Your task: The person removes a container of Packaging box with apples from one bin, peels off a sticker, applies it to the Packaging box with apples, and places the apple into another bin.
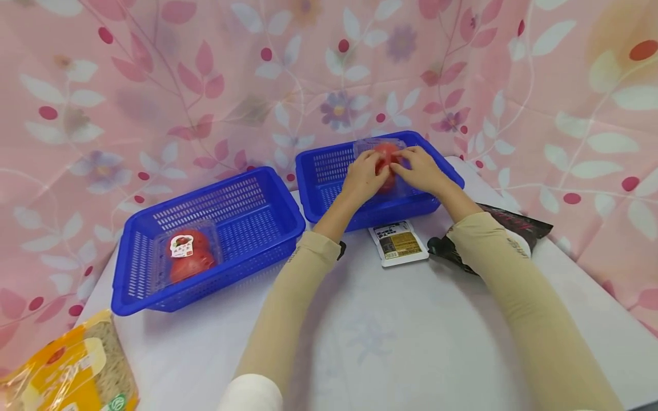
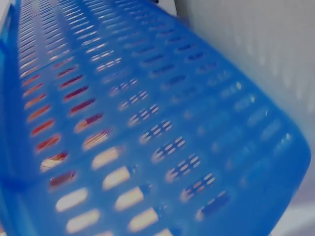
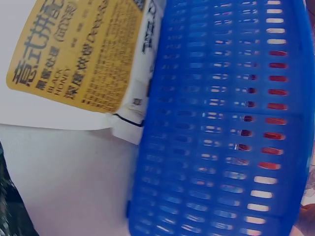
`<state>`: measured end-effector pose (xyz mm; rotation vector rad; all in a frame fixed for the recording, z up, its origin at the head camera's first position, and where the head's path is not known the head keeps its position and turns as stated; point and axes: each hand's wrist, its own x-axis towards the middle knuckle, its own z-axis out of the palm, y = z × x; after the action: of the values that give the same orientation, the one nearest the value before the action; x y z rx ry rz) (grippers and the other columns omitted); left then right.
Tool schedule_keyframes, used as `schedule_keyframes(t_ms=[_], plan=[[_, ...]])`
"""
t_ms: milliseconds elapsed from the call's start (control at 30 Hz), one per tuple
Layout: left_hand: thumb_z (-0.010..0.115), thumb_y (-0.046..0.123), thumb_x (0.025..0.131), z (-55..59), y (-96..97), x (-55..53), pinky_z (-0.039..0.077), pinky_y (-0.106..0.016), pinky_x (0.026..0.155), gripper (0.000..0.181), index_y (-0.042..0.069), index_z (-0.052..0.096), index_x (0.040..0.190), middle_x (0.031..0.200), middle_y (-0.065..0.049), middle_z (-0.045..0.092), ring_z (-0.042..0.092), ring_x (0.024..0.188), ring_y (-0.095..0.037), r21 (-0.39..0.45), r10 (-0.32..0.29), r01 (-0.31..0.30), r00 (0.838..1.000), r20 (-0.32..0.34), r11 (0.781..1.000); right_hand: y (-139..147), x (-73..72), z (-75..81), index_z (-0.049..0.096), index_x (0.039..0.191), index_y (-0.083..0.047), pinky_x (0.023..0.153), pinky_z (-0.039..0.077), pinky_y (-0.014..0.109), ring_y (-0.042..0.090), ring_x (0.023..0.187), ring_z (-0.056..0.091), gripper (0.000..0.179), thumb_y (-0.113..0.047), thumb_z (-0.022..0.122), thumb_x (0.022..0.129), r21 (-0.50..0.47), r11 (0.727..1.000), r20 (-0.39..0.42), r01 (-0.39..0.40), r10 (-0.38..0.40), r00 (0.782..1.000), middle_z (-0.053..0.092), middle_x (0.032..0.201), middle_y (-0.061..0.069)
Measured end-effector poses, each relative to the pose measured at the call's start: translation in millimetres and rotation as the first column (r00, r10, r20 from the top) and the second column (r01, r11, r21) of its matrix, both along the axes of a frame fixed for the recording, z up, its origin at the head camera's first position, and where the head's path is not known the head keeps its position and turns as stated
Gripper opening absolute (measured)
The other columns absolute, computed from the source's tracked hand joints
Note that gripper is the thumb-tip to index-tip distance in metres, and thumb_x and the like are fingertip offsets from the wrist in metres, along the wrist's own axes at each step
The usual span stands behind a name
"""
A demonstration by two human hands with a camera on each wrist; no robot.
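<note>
At the right blue basket (image 1: 329, 214), both hands meet over red tomatoes (image 1: 386, 149) that lie with a clear plastic box (image 1: 364, 147). My left hand (image 1: 361, 174) holds the upper tomato from the left with bent fingers and thumb. From the right, my right hand (image 1: 422, 170) grips the same tomato, its thumb close to the left thumb. Lower red shows between the wrists, partly covered by the hands. In the left wrist view the basket's slotted wall (image 2: 147, 123) fills most of the picture. Red shows through the slots in the right wrist view too.
A second blue basket (image 1: 247, 277) at left holds a clear box of tomatoes (image 1: 191, 265) with a white label. In front of the right basket lies a white and gold pouch (image 1: 398, 244). A black bag (image 1: 534, 227) is partly under the right forearm; a yellow bag (image 1: 72, 371) lies front left.
</note>
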<state>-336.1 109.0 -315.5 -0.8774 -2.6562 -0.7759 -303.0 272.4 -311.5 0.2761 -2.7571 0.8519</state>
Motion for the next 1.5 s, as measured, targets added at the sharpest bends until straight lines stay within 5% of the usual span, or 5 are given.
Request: schedule_keyframes(t_ms=[300, 633, 867, 1033, 1500], plan=[[0.053, 0.031, 0.091, 13.3, -15.8, 16.4, 0.041, -0.028, 0.094, 0.035, 0.014, 0.058, 0.122, 0.131, -0.005, 0.050, 0.051, 0.114, -0.020, 0.063, -0.090, 0.094, 0.994, -0.066, 0.994, -4.4, 16.2, 17.2, 0.049, 0.128, 0.000, 0.100, 0.027, 0.056, 0.039, 0.122, 0.034, 0.044, -0.028, 0.050, 0.093, -0.037, 0.999, -0.047, -0.010, 0.009, 0.999, 0.039, 0.131, 0.025], [0.056, 0.026, 0.090, 28.4, -39.3, 46.3, 0.042, -0.021, 0.091, 0.035, 0.009, 0.058, 0.121, 0.132, -0.007, 0.049, 0.051, 0.114, -0.021, 0.131, -0.239, 0.261, 0.957, -0.166, 0.956, -10.1, 47.1, 31.8, 0.054, 0.124, -0.003, 0.097, 0.029, 0.058, 0.037, 0.122, 0.037, 0.041, -0.028, 0.051, 0.093, -0.090, 0.996, -0.172, -0.019, 0.004, 0.985, 0.045, 0.128, 0.020], [0.060, 0.022, 0.088, 32.5, -62.1, 66.6, 0.039, -0.021, 0.094, 0.034, 0.008, 0.060, 0.119, 0.131, -0.007, 0.049, 0.048, 0.119, -0.017, 0.194, -0.316, 0.352, 0.928, -0.196, 0.916, -16.4, 71.8, 33.5, 0.059, 0.116, 0.000, 0.095, 0.033, 0.057, 0.038, 0.119, 0.041, 0.032, -0.017, 0.056, 0.089, -0.067, 0.994, -0.339, -0.081, 0.054, 0.939, 0.052, 0.121, 0.021], [0.061, 0.019, 0.088, 32.7, -78.4, 78.7, 0.040, -0.019, 0.092, 0.033, 0.007, 0.060, 0.119, 0.131, -0.009, 0.050, 0.048, 0.118, -0.017, 0.203, -0.348, 0.391, 0.912, -0.217, 0.898, -25.1, 86.1, 32.4, 0.060, 0.115, -0.001, 0.089, 0.037, 0.058, 0.039, 0.118, 0.043, 0.032, -0.015, 0.059, 0.087, -0.034, 0.993, -0.373, -0.114, 0.093, 0.923, 0.052, 0.122, 0.021], [0.062, 0.016, 0.086, 20.5, -121.8, 123.7, 0.036, -0.026, 0.098, 0.037, 0.005, 0.059, 0.121, 0.129, -0.015, 0.050, 0.047, 0.119, -0.024, 0.083, -0.408, 0.487, 0.802, -0.436, 0.869, -49.1, 137.9, 31.2, 0.060, 0.118, -0.006, 0.076, 0.048, 0.046, 0.027, 0.101, 0.053, 0.033, -0.015, 0.062, 0.086, -0.035, 0.981, -0.324, -0.189, 0.168, 0.931, 0.049, 0.128, 0.012]])
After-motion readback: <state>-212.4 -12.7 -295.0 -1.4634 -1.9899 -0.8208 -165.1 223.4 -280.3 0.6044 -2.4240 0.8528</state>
